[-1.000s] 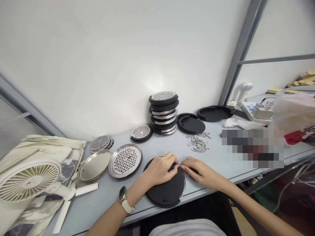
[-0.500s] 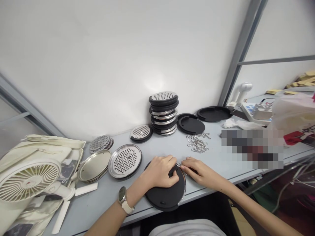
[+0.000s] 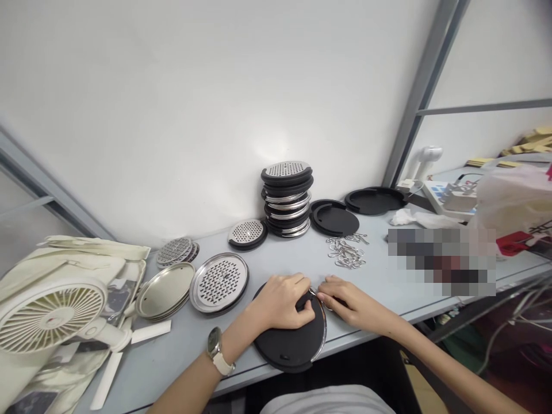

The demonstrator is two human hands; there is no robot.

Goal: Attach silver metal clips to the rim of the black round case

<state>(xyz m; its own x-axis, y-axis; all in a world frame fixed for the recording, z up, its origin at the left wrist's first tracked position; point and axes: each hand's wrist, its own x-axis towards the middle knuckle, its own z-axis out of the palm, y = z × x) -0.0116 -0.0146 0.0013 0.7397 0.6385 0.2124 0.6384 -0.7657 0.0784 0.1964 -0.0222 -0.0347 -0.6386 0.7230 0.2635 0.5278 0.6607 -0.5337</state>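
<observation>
"Head view, please: where is the black disc [image 3: 288, 346]?"

"It lies flat at the near edge of the tabletop [image 3: 172, 356]. A shiny metal rim shows on its side at 3 o'clock."

"And what does each hand do? Take the disc's middle as the clock centre."

"The left hand [image 3: 281, 303] is over the upper part, from 11 to 1 o'clock, with fingers bent and thumb curled below them, holding the disc. The right hand [image 3: 350, 303] is at 2 o'clock, its fingertips pressed together around a small metal piece [image 3: 313, 292] by the edge. This piece is partly hidden, so I cannot tell its full shape."

"What is around?"

"Loose metal hooks [image 3: 347, 254] lie at 1 o'clock, a tall stack of discs [image 3: 287, 205] stands at 12, and a perforated metal disc [image 3: 219, 282] is at 10."
</observation>
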